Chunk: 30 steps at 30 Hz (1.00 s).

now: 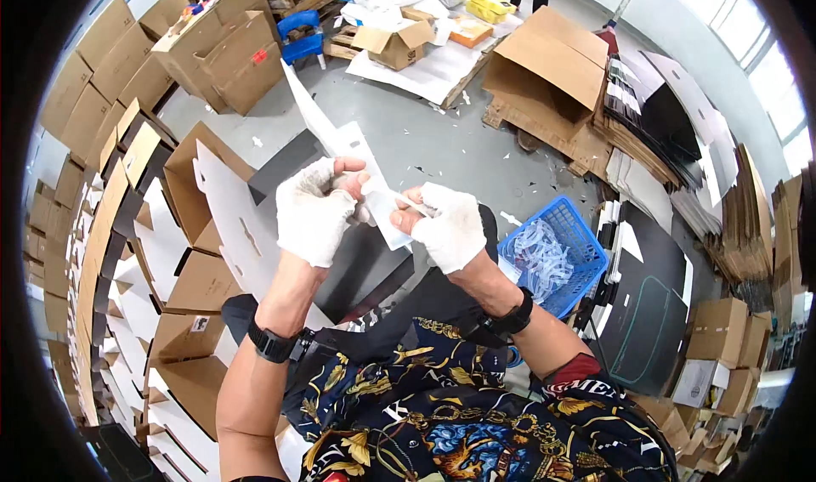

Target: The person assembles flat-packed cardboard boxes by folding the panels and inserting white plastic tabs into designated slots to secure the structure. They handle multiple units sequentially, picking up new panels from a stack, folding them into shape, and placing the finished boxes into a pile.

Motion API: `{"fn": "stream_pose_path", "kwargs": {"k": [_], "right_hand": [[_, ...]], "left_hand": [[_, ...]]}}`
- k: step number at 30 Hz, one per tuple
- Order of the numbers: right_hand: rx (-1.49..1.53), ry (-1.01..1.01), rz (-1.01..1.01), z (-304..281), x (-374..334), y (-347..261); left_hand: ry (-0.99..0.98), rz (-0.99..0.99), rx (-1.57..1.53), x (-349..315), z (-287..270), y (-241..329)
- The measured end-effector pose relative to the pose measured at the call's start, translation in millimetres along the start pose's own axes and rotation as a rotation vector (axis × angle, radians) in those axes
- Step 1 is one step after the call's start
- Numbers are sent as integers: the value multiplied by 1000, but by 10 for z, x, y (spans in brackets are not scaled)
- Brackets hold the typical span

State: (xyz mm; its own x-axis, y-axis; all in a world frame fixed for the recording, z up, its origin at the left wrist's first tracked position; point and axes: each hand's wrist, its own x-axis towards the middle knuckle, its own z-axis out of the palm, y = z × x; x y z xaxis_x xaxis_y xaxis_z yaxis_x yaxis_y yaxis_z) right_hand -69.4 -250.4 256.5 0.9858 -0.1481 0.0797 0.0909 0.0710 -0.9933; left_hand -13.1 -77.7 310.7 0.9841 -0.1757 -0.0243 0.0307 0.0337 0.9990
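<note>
In front of my lap, both hands wear white gloves with bare fingertips. My left hand (314,210) is closed, its thumb and fingers pinched at one end of a thin whitish strip (393,196). Pinched around the other end is my right hand (449,225). Whether the strip is clear plastic or card is too small to tell. Right behind the fingers slants a white cardboard panel (361,149), partly hidden by my hands. Below them lies a dark grey cardboard surface (357,265). A blue plastic basket (588,271) of clear plastic pieces (541,257) sits beside my right forearm.
Rows of open cartons (191,282) with white panels line my left. Stacked flat cardboard (739,227) and a black board (650,299) stand on the right. Ahead are a large open box (548,61), a loaded pallet (408,78) and a blue stool (302,40). Scraps dot the grey floor.
</note>
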Motion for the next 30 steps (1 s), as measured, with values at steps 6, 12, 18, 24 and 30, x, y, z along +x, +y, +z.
{"fn": "stream_pose_path", "kwargs": {"k": [6,12,18,24,30], "right_hand": [[36,-113,94,228,-46,-32],[3,-218,248,284,153,-177],[55,-297,118,371,337,-60],[413,-399,441,225,446,-111],[515,-416,516,186,430,-201]], "left_hand": [[43,-73,-283,1,-365,-165],[96,-149,-229,155,-508,-244],[11,-178,-239,333,-432,-207],[-234,-139,-444,418,-506,-197],[-199,-130,-454,440,-481,-264]]}}
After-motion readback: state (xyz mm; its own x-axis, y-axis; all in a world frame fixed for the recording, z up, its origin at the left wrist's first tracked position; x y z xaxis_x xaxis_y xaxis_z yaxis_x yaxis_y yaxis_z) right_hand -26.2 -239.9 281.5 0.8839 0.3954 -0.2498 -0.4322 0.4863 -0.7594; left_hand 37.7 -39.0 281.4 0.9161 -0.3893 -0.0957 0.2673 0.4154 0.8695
